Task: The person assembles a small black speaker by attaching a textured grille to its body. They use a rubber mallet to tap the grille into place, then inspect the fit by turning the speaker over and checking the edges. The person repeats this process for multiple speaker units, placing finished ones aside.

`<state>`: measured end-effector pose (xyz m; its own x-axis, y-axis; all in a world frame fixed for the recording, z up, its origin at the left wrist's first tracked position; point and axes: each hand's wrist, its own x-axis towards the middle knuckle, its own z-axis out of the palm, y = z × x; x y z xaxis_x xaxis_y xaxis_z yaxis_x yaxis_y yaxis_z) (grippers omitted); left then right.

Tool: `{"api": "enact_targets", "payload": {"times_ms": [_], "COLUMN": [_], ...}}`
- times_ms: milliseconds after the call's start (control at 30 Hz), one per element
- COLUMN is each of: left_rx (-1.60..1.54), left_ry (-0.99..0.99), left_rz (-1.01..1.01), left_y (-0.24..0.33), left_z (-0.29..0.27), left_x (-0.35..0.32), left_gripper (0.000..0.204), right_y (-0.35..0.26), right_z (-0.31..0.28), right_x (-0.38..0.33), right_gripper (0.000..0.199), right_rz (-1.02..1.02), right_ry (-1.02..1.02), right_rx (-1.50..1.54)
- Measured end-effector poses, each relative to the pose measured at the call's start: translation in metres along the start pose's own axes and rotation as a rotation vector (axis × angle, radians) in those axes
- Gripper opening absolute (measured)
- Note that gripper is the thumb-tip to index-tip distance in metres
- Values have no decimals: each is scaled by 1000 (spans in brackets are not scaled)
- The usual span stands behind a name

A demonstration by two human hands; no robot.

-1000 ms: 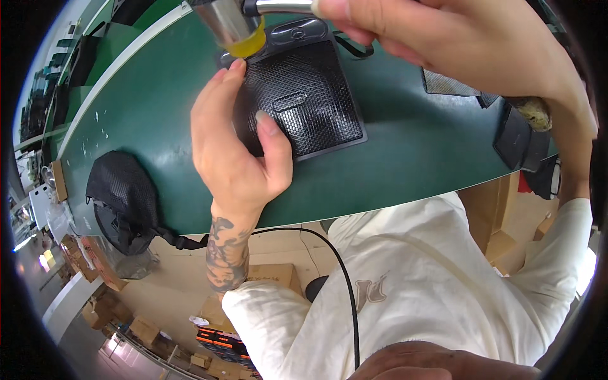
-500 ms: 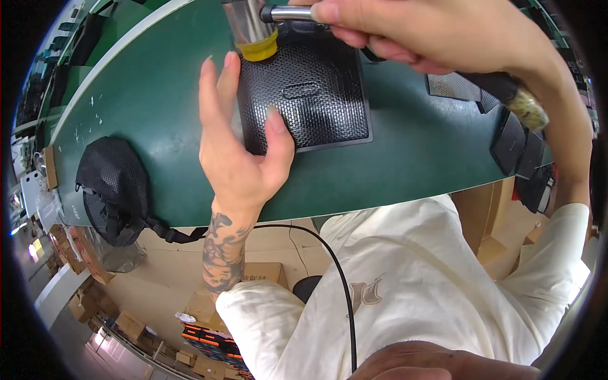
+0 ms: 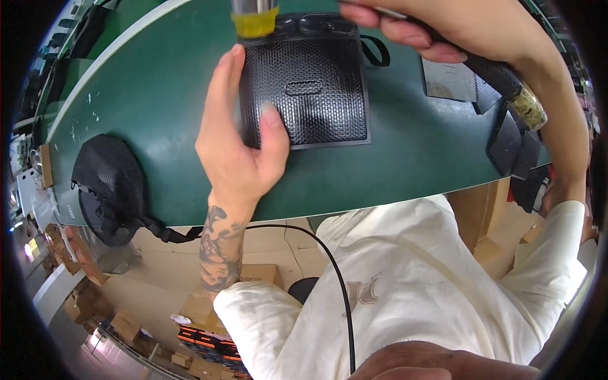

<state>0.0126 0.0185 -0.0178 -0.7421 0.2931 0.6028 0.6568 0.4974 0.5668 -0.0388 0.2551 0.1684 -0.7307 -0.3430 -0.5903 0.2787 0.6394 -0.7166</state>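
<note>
A black, square case (image 3: 310,104) with a woven-look textured face lies on the green table. It has a glossy moulded strip along its far edge and a black strap loop at its far right corner. My left hand (image 3: 237,136) holds its left side, thumb on the textured face and fingertips by the far left corner. In my right hand (image 3: 415,28) is a hammer with a dark handle and a yellowish handle end (image 3: 529,109). Its yellow-tipped head (image 3: 254,24) is over the case's far left corner; I cannot tell whether they touch. The picture's upper edge cuts off part of the hammer.
A black mesh bag (image 3: 111,187) with a strap sits at the left of the green table (image 3: 190,190). Flat grey and black textured pieces (image 3: 449,79) lie at the right. A black cable (image 3: 332,253) hangs across my front. Cardboard boxes (image 3: 259,273) stand on the floor.
The hammer head has moved up and slightly left in the picture, and my right hand has shifted upward. More of the case's far strip and strap loop shows. My left hand stays on the case.
</note>
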Motion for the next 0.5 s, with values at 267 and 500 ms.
{"api": "enact_targets", "payload": {"times_ms": [267, 500], "left_rx": [-814, -1074], "left_ry": [71, 26], "left_rz": [-633, -707], "left_y": [-21, -38], "left_z": [6, 1], "left_x": [3, -3], "left_gripper": [47, 47], "right_y": [39, 74], "right_z": [25, 52], "right_x": [-21, -26], "right_gripper": [37, 36], "right_rz": [-233, -571], "right_ry": [179, 275], "right_rx": [-195, -418]}}
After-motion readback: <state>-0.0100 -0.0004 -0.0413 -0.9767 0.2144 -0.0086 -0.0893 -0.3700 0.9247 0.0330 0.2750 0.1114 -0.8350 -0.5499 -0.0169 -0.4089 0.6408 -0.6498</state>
